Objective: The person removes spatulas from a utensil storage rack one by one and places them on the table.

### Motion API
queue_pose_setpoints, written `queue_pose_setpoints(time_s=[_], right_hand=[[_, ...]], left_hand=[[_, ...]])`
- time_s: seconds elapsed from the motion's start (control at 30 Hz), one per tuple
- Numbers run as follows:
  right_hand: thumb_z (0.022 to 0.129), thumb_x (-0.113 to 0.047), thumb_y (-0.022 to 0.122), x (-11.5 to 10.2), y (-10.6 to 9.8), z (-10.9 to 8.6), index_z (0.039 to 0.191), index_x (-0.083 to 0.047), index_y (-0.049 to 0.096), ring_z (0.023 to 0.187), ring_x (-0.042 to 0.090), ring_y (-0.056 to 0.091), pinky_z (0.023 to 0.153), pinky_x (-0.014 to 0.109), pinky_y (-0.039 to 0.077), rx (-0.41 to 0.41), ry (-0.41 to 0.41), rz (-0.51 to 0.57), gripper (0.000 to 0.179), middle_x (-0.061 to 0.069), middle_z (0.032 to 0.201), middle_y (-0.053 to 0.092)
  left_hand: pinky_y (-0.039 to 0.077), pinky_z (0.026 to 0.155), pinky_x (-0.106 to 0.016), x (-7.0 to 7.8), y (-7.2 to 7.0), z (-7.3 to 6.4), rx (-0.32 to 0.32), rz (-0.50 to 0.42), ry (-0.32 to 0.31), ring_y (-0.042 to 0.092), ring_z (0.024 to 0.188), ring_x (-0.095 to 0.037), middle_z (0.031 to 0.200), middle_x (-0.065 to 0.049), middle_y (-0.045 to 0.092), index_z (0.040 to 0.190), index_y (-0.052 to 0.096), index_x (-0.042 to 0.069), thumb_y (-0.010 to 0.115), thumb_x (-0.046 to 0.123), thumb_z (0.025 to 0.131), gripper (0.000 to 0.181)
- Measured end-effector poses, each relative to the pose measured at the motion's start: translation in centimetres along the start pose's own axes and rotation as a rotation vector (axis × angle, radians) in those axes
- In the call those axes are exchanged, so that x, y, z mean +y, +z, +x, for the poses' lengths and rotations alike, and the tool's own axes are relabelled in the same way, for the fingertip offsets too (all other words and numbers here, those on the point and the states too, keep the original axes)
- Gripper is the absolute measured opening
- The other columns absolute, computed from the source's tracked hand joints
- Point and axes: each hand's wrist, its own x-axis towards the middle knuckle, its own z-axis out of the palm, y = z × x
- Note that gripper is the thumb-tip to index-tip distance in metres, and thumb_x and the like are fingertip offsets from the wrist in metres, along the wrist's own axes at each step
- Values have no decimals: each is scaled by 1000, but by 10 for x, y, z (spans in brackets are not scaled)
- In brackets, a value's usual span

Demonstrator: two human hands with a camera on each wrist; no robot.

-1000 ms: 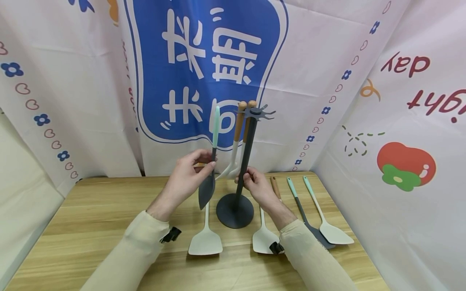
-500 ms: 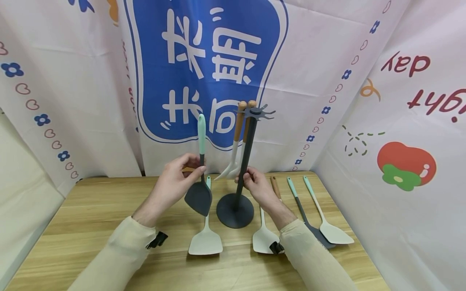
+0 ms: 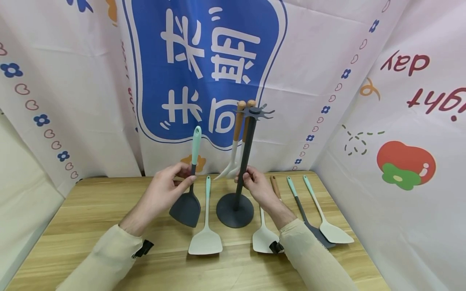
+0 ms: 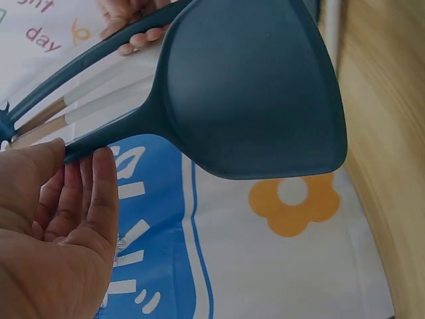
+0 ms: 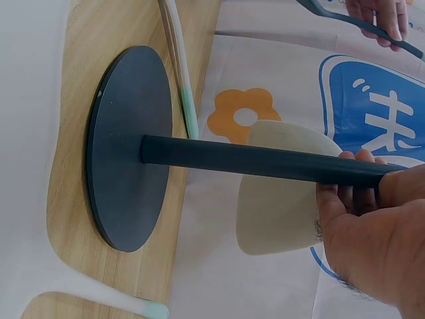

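My left hand (image 3: 169, 184) pinches the dark neck of a spatula (image 3: 186, 208) with a mint-green handle (image 3: 196, 147). The spatula is upright, handle up, its dark blade just above the table. In the left wrist view its broad blade (image 4: 252, 86) fills the upper middle. My right hand (image 3: 259, 186) grips the post of a dark utensil stand (image 3: 246, 157), whose round base (image 5: 129, 149) rests on the table. From the stand's hooked top (image 3: 255, 112) hang two wooden-handled utensils (image 3: 238, 125) with white lower parts; one pale blade (image 5: 275, 212) shows behind the post in the right wrist view.
A white spatula (image 3: 205, 240) with a mint handle lies left of the base. Right of it lie another white spatula (image 3: 263, 239), a dark spatula (image 3: 307, 222) and a white mint-handled spatula (image 3: 333, 232). A printed cloth (image 3: 302, 52) hangs behind the wooden table (image 3: 91, 214).
My left hand has moved left and down, away from the stand, carrying the spatula, whose blade has turned to show its broad face. The right hand and the stand have stayed put.
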Motion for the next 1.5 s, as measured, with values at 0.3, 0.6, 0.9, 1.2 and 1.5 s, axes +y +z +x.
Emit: queue_pose_setpoints(time_s=[0.3, 0.6, 0.9, 1.2, 1.5], right_hand=[[125, -20, 50, 1, 1, 1, 140, 5, 70, 132, 33, 80, 130, 52, 61, 11, 2, -6, 35, 27, 134, 78], [124, -23, 51, 2, 0, 2, 139, 3, 70, 129, 29, 80, 131, 53, 60, 16, 7, -9, 36, 25, 131, 79], [123, -25, 51, 3, -1, 2, 139, 4, 70, 131, 31, 79, 131, 53, 59, 7, 3, -7, 38, 24, 130, 79], [124, -22, 50, 5, -1, 2, 139, 5, 69, 131, 32, 79, 130, 52, 60, 5, 4, 6, 36, 22, 130, 79], [124, -23, 50, 3, -1, 2, 139, 4, 69, 131, 31, 79, 130, 52, 60, 6, 12, 7, 37, 24, 131, 78]], left_hand=[[76, 91, -42, -13, 6, -10, -60, 43, 15, 81, 112, -24, 118, -8, 83, 128, 79, 11, 77, 15, 116, 13], [71, 84, -34, -22, 17, -18, -120, 86, 30, 80, 105, -16, 109, 2, 83, 122, 80, 15, 81, 15, 113, 9], [68, 82, -28, -28, 28, -24, -152, 81, 29, 78, 102, -13, 108, 2, 83, 120, 80, 15, 83, 12, 111, 10], [69, 81, -28, -33, 34, -24, -153, 79, 15, 80, 103, -15, 108, 1, 83, 119, 79, 14, 82, 13, 112, 7], [69, 80, -28, -38, 36, -26, -177, 53, -71, 79, 101, -16, 110, -3, 84, 120, 78, 12, 79, 14, 114, 6]])
